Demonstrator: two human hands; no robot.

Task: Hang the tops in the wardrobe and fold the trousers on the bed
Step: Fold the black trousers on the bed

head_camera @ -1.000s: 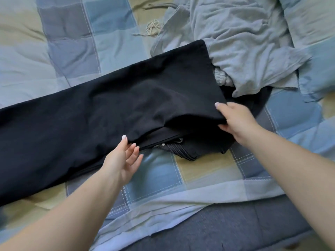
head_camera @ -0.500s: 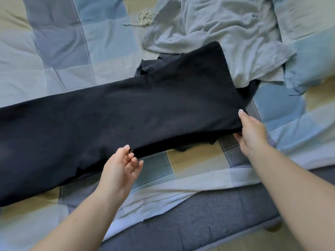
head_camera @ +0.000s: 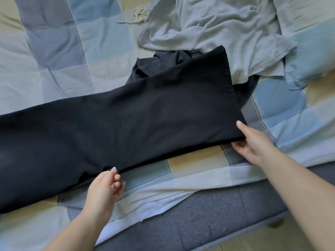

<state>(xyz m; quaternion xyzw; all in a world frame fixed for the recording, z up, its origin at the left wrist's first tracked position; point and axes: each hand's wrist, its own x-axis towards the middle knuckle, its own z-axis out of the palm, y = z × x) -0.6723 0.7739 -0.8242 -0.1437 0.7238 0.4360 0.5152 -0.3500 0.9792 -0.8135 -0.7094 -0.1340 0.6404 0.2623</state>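
Folding step: right hand (head_camera: 253, 144) and left hand (head_camera: 105, 189) each pinch the trousers (head_camera: 126, 124) (near edge); next, fold the legs over.

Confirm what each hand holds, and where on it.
Both hold the black trousers: right hand pinches the near corner of the leg end; left hand pinches the near long edge.

Soft even daylight, faint shadows, no glare; slight motion blur; wide-angle bend at edges.
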